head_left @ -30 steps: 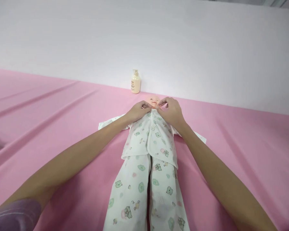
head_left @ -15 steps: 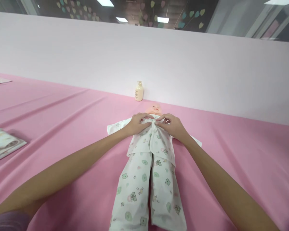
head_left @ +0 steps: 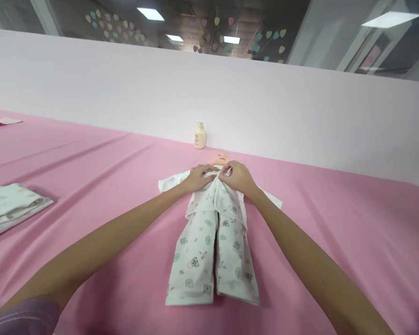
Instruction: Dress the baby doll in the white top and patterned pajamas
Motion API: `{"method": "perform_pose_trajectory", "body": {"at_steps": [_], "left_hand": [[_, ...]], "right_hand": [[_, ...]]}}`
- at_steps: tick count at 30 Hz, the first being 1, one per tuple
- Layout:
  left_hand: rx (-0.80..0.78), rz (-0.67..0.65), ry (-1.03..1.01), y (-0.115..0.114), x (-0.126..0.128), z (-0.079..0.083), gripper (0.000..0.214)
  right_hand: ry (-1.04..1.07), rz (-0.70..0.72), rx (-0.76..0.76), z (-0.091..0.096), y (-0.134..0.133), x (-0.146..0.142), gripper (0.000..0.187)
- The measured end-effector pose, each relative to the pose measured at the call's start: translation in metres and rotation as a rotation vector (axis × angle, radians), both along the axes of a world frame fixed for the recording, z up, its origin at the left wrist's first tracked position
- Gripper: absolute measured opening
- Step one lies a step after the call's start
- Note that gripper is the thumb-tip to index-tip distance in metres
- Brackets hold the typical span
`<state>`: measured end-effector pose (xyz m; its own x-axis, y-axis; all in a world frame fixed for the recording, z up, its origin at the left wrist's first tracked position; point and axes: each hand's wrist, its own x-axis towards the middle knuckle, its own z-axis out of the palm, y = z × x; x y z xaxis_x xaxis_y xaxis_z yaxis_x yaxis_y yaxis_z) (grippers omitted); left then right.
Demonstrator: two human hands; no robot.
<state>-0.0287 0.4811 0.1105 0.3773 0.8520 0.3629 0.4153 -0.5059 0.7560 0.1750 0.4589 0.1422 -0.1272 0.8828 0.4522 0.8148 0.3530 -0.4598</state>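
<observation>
A baby doll [head_left: 220, 159] lies on its back on the pink sheet [head_left: 118, 204], its head toward the wall. It wears a white printed pajama top [head_left: 204, 200] and matching pants [head_left: 195, 260]. My left hand [head_left: 199, 177] pinches the top's front edge near the neck. Opposite it, my right hand [head_left: 240, 177] has thumb and forefinger closed on the other front edge at the same spot. The fingertips of both hands nearly meet there, and they hide whatever small fastening lies between them. The sleeves spread out to both sides.
A cream pump bottle [head_left: 200, 136] stands against the white wall [head_left: 125, 88] beyond the doll's head. Folded printed cloth [head_left: 14, 204] lies at the left, and a pale pink cloth [head_left: 2, 120] sits farther back. Heart decorations show behind the glass above the wall.
The view has shifted, so the pants' hems now show. My right hand's fingers have curled closer together at the neckline. My left hand keeps its pinch on the top.
</observation>
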Motion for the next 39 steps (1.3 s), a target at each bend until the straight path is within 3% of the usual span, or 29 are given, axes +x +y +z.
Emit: {"method": "perform_pose_trajectory", "body": {"at_steps": [4,7,11,14,17,23,25,27,30,34,39], "left_hand": [[0.111,0.029,0.065,-0.005,0.002,-0.002,0.030],[0.196,0.096,0.096,-0.019,-0.003,-0.004,0.035],[0.283,0.037,0.111,-0.063,-0.026,-0.005,0.039],[0.321,-0.062,0.174,-0.100,-0.041,-0.005,0.044],[0.326,-0.053,0.248,-0.120,-0.041,-0.009,0.044],[0.473,0.061,0.486,-0.121,-0.022,-0.007,0.033],[0.563,0.059,0.591,-0.122,-0.021,-0.003,0.021],[0.647,0.035,0.650,-0.123,-0.023,-0.003,0.022],[0.689,-0.016,0.582,-0.122,-0.028,-0.012,0.035],[0.631,-0.146,0.398,-0.116,-0.035,-0.028,0.036],[0.536,-0.232,0.322,-0.118,-0.053,-0.024,0.025]], "right_hand": [[0.010,-0.015,-0.013,0.000,0.001,-0.001,0.011],[-0.014,0.009,0.067,-0.002,-0.016,-0.001,0.013],[-0.105,0.167,0.199,-0.008,-0.076,0.001,0.027],[-0.174,0.228,0.128,-0.014,-0.127,0.001,0.031],[-0.221,0.179,0.089,-0.024,-0.153,-0.004,0.029],[-0.384,0.033,0.208,-0.036,-0.145,-0.020,0.006],[-0.408,0.026,0.244,-0.036,-0.145,-0.020,0.010],[-0.384,0.040,0.290,-0.036,-0.149,-0.017,0.018],[-0.323,0.118,0.339,-0.041,-0.153,-0.006,0.022],[-0.228,0.230,0.307,-0.048,-0.151,0.005,0.021],[-0.136,0.272,0.223,-0.047,-0.152,0.014,0.022]]}}
